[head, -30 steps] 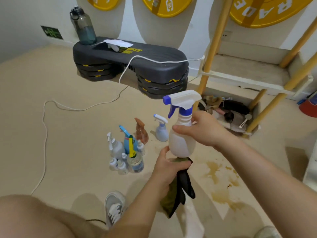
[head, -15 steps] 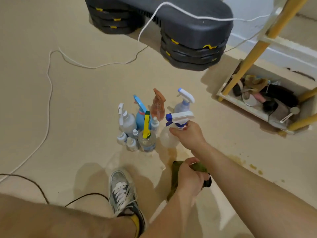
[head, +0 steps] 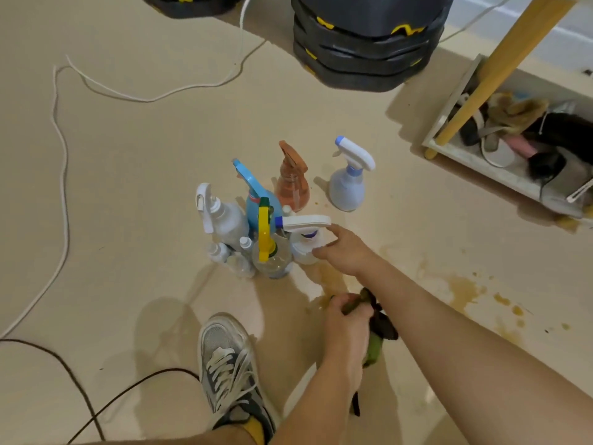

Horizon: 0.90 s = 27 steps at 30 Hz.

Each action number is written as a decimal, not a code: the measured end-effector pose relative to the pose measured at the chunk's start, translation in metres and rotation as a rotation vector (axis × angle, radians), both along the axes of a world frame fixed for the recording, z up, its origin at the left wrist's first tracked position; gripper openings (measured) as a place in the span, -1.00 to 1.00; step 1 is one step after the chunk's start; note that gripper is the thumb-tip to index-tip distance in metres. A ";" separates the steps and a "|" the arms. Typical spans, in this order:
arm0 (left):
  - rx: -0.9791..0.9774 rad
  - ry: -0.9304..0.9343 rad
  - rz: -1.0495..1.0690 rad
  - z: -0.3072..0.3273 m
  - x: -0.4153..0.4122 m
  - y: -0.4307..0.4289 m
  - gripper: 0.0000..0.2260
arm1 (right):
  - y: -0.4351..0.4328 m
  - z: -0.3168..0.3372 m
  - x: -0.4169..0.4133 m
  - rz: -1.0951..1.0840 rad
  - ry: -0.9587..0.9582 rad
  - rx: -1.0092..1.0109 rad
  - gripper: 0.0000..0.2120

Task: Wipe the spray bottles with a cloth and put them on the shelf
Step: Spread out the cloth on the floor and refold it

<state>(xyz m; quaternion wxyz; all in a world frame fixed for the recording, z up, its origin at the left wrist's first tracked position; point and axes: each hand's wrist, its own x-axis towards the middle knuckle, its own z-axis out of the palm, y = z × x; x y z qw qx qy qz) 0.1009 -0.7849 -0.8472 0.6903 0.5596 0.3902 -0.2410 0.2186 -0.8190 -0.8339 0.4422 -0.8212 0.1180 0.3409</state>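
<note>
The white spray bottle (head: 301, 248) stands on the floor (head: 128, 155) among the others. My right hand (head: 348, 252) is at its shoulder, fingers spread, seemingly only touching. My left hand (head: 346, 319) clenches the cloth (head: 373, 351). Light, smooth plastic, likely slippery — I'd grip the neck.

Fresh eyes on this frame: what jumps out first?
A cluster of spray bottles stands centre frame, with the right hand touching the white bottle at its near edge. Below, the left hand grips a green cloth; brown stains mark the floor to the right.
</note>
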 end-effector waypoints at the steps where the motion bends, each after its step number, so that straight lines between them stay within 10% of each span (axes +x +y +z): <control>1: -0.001 0.014 0.037 0.004 0.003 0.002 -0.91 | -0.013 0.009 -0.002 -0.010 0.024 0.016 -0.45; 8: -0.351 0.046 0.450 0.052 0.030 0.033 -0.93 | -0.095 0.021 -0.096 -0.218 0.409 0.600 -0.27; 16: -0.573 -0.315 0.335 0.090 0.018 0.065 -0.55 | -0.064 0.012 -0.164 -0.233 0.148 0.488 -0.86; 27: 1.005 -0.506 -0.772 0.054 0.003 0.095 -0.67 | -0.128 0.073 -0.155 -0.031 0.060 -0.019 -0.67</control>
